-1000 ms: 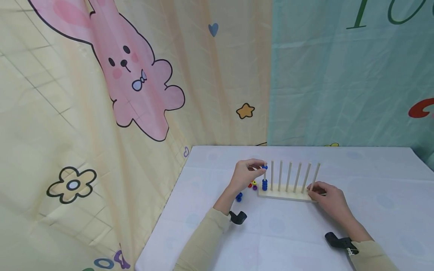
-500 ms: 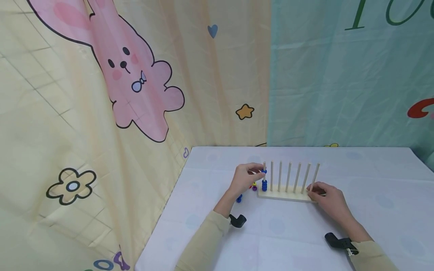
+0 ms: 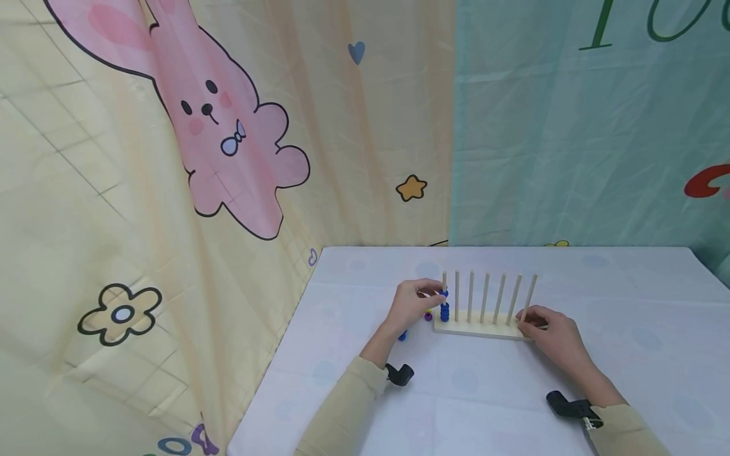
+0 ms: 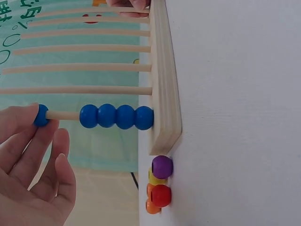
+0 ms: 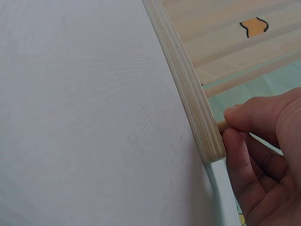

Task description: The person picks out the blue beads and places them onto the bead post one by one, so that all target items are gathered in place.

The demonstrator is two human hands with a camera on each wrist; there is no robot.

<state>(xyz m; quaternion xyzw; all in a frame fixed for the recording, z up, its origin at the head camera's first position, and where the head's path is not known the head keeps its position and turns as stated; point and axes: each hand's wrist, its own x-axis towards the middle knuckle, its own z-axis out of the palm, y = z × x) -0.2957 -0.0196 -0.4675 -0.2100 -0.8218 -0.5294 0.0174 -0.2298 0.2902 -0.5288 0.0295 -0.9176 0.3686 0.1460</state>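
Lower on its peg (image 3: 445, 277) than earlier, in the head view, one bead (image 3: 443, 294) is pinched by the left hand (image 3: 410, 304), toward the counter's (image 3: 639, 354) back edge. Left wrist view: it sits apart from four beads (image 4: 117, 117) against the rack (image 4: 164, 94). Right wrist view: the right hand (image 5: 268, 162) pinches the end peg (image 5: 222, 125).

Tabletop (image 3: 485, 405) is white with faint pale-blue round spots and light creases. Wooden peg rack (image 3: 481, 328) sits flat on it toward the far side, long edge running left-right, pegs up. Just beside its left end, loose beads in a cluster: purple bead (image 4: 162, 167), yellow bead (image 4: 153, 177), red bead (image 4: 161, 196), two orange beads (image 4: 152, 207). Blue bead (image 3: 402, 336) lies nearer and further left, partly hidden.
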